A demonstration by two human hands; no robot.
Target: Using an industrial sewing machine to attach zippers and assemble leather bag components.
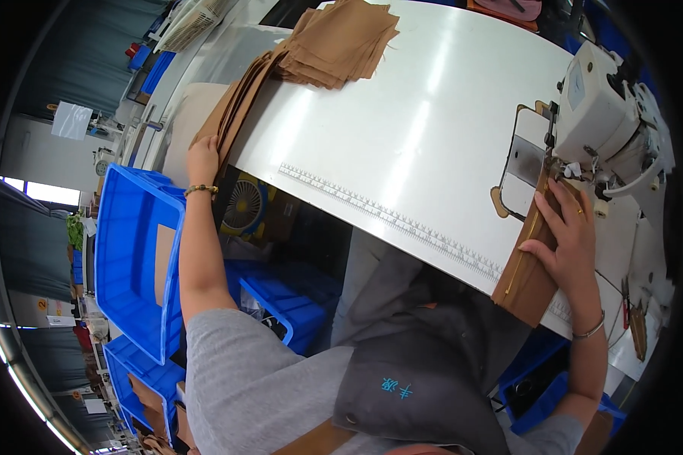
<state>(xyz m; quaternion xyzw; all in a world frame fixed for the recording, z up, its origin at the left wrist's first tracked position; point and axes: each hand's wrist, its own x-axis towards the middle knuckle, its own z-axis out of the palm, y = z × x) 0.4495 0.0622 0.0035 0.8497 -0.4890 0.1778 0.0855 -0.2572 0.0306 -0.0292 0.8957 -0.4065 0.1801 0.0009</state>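
Observation:
At the left edge of the white table, my left hand is closed on the near end of a bundle of long brown fabric strips. Beyond the bundle lies a stack of brown fabric pieces with frayed edges. On the right, my right hand lies with fingers spread on a brown fabric panel. A yellowish zipper or trim line runs along that panel. Its far end reaches the needle area of a white sewing machine, where the head hides the exact contact.
The white table has a ruler strip along its near edge. Blue bins stand at the left, one holding brown pieces. A yellow-and-blue fan is under the table. Thread snips lie right of my right arm.

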